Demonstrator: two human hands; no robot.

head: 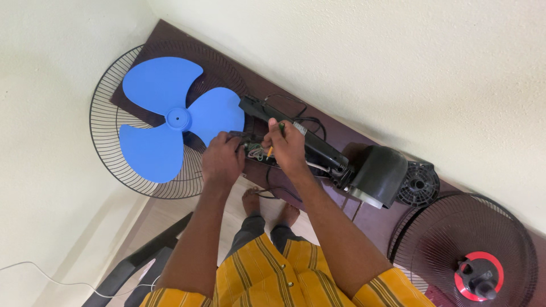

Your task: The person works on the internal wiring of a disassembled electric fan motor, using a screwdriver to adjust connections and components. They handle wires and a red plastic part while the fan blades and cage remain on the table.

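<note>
A black fan body with an opened control section lies on a dark brown table. My left hand grips the edge of the open section, where wires and a small circuit board show. My right hand is closed on a thin tool with a yellow and green handle, its tip among the wires. The black motor housing sits at the right end of the body.
A blue three-blade fan propeller rests on a wire grille at the left. Another grille with a red and black hub lies at the right. A pale wall runs behind the table. My bare feet show below.
</note>
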